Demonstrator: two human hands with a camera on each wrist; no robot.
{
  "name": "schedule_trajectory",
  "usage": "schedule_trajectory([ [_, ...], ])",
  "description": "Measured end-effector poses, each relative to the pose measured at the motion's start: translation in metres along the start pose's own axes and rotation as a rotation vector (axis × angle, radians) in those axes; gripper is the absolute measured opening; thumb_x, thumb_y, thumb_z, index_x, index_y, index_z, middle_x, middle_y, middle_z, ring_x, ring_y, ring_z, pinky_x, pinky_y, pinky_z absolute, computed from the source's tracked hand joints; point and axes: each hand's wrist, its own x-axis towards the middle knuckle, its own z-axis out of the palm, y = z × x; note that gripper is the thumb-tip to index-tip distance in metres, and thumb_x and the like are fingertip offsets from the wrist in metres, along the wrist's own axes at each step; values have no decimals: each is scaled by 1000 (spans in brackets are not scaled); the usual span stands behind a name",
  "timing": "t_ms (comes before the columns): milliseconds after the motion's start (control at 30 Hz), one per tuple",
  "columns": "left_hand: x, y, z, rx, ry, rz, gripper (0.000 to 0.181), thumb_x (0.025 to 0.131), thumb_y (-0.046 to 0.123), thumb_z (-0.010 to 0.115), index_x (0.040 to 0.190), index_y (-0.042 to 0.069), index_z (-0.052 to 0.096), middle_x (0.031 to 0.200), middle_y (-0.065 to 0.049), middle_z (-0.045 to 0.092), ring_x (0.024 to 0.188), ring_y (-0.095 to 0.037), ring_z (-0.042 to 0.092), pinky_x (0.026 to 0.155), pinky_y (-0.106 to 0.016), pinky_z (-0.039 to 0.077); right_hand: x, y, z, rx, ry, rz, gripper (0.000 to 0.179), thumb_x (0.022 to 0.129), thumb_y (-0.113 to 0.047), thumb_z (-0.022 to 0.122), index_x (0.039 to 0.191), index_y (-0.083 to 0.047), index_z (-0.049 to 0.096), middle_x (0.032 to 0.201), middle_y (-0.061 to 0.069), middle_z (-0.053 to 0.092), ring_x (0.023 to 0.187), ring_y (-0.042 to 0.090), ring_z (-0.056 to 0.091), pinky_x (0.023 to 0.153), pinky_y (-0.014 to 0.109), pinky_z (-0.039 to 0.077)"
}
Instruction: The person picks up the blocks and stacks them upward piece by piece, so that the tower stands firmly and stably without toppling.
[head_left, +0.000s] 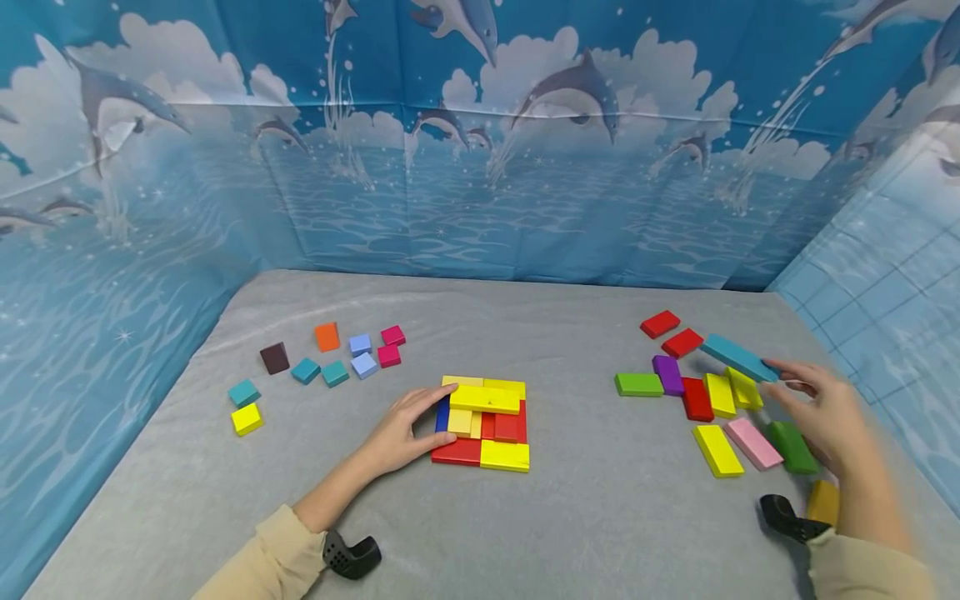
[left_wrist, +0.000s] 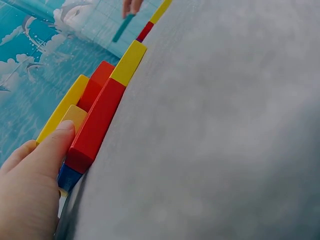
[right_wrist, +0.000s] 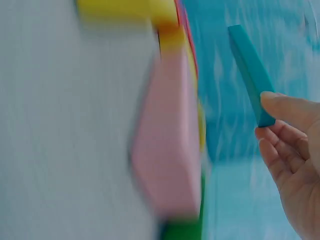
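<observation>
In the head view my right hand pinches one end of a long blue wooden block, held up over the loose blocks on the right. The right wrist view shows the thumb on one face of it and fingertips at the other side. My left hand rests at the left side of a low rectangular block structure built of red, yellow, tan and blue pieces. Its thumb touches near the front left corner, and its fingers reach the back left. A long yellow block lies across the structure's top.
Right of the structure lie loose blocks, among them a pink block, a green block and a purple block. Small square pieces, such as an orange one, are scattered at the left. A dolphin-print curtain encloses the grey tabletop.
</observation>
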Motion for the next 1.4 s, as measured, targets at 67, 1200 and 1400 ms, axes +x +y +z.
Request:
schedule_trajectory([
  [67,0,0,0,-1,-1,0,65,81,38,68,139,26,40,135,-2,48,122,-25,41,99,-52,33,3,-21,9,20,6,-61,45,92,-27,55,130,-4,49,122,22,44,100,33,43,64,9,38],
  [1200,0,-1,-1,-33,-1,17,66,80,36,69,139,26,40,136,-2,47,123,-26,40,98,-53,33,-35,-219,154,216,-284,-657,33,78,-10,72,111,-9,65,106,2,58,93,17,56,80,34,51],
  [1400,0,-2,1,-26,7,15,62,83,35,66,138,26,40,135,-2,48,122,-24,40,98,-52,33,-36,-219,159,156,-249,-661,31,77,-12,73,108,-10,67,104,1,57,94,13,54,80,31,50],
])
